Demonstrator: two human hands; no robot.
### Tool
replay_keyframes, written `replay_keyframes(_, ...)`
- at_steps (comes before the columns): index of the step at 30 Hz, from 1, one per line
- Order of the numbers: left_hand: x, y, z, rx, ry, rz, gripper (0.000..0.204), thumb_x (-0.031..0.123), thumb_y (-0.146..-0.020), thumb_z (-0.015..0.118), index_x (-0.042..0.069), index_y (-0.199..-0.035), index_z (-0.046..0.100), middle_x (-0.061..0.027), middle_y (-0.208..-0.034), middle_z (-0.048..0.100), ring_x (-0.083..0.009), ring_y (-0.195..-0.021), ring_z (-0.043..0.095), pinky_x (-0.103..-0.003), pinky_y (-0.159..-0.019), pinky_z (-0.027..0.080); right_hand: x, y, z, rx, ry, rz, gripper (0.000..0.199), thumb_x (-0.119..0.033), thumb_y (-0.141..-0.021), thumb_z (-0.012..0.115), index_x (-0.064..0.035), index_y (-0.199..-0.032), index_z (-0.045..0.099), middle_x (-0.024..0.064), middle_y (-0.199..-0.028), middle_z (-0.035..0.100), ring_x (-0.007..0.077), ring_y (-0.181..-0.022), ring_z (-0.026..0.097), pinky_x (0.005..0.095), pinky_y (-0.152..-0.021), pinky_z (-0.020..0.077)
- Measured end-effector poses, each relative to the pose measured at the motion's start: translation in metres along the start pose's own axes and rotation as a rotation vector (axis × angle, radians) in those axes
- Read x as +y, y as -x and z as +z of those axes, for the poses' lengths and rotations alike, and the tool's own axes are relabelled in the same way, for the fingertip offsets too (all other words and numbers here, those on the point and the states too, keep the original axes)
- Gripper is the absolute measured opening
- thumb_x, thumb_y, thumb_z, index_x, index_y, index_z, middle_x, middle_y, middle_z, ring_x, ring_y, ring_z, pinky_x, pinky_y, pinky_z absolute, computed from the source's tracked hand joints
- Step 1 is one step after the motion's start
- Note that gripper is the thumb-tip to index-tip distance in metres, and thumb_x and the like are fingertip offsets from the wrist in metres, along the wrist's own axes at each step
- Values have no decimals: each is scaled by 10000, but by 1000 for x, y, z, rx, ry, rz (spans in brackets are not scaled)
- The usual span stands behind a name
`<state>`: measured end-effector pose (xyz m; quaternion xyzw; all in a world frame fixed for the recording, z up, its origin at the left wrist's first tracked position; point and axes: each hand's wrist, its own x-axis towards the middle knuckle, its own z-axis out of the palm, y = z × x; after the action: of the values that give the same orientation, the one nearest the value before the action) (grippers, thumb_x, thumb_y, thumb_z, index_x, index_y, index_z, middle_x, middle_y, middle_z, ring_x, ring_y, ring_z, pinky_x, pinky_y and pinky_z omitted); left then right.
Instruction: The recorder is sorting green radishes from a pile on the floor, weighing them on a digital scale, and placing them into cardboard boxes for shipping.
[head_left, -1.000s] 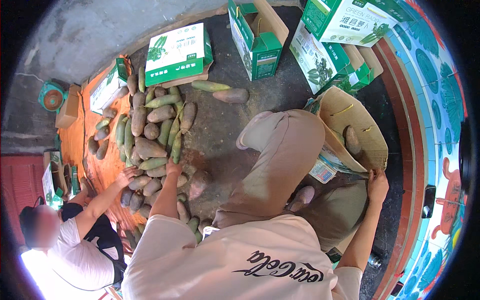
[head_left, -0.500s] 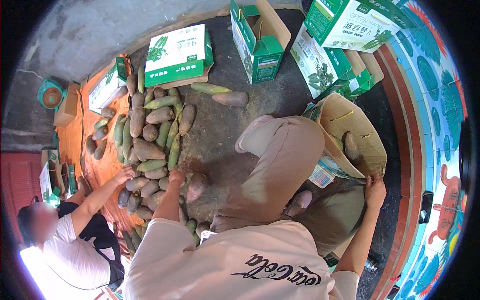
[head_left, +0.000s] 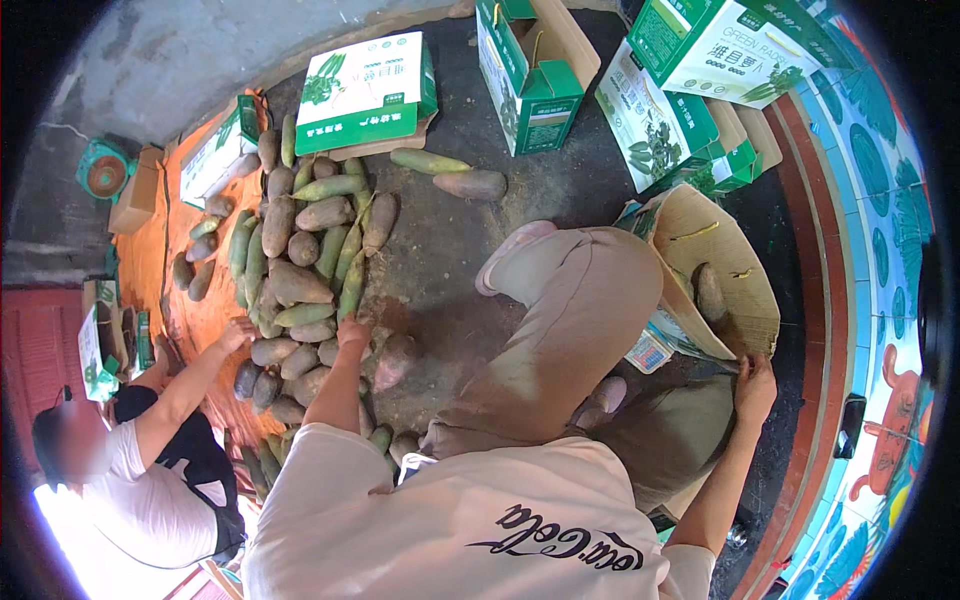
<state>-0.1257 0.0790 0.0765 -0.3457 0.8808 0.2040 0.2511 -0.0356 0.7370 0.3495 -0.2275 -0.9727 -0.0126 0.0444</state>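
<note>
My left hand (head_left: 352, 332) reaches into the pile on the left. Its fingers are closed at the near end of a long green radish (head_left: 352, 285), partly hidden from above. Around it lie several green radishes and brown-skinned oblong roots (head_left: 297, 284); a pinkish, blurred root (head_left: 396, 362) is just right of my wrist. On the right, my right hand (head_left: 755, 385) grips the near edge of an open cardboard box (head_left: 745, 270), tipped on its side by my knee. Inside the box are a brown root (head_left: 710, 292) and part of a green one.
At left a co-worker's hand (head_left: 237, 332) touches the pile's edge. White-and-green cartons stand behind the pile: one closed (head_left: 365, 90), one open (head_left: 530, 95), others stacked (head_left: 690, 110) at the right. Two roots (head_left: 470, 185) lie apart on the dark floor. A tiled wall (head_left: 870, 200) bounds the right.
My view has shifted slightly. The co-worker's hand has drawn back a little to the left. My hands keep about the same places at the pile and the box edge.
</note>
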Motion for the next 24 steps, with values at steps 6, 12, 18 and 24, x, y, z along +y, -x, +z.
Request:
replay_keyframes(6,-7,-6,4,58,-10,7,645,257,-718,675,86,-1288,424,-211,-1249,452,-333,-1144,459,-374,-944,401,1,0,3,55,-8,-56,190,-173,-834,545,-22,-940,586,180,-916,597,353,-831,582,407,-701,467)
replay_keyframes(12,-63,-52,35,71,-208,78,662,287,-720,676,97,-1298,415,-202,-1249,452,-332,-1139,463,-370,-951,395,-6,-8,3,12,-4,-84,194,-162,-830,547,-32,-968,586,174,-923,600,348,-828,587,402,-701,474)
replay_keyframes(18,-31,-26,28,69,-80,46,669,307,-727,666,82,-1301,408,-205,-1239,462,-333,-1145,458,-369,-956,385,0,-2,2,38,11,-60,167,-165,-829,548,-30,-918,587,164,-898,603,346,-814,588,400,-691,473)
replay_keyframes(24,13,11,4,124,169,117,631,336,-749,634,50,-1272,427,-222,-1225,482,-346,-1134,465,-381,-940,383,-6,-3,1,45,-18,-46,164,-175,-832,551,-28,-897,583,166,-868,602,351,-791,588,406,-677,471)
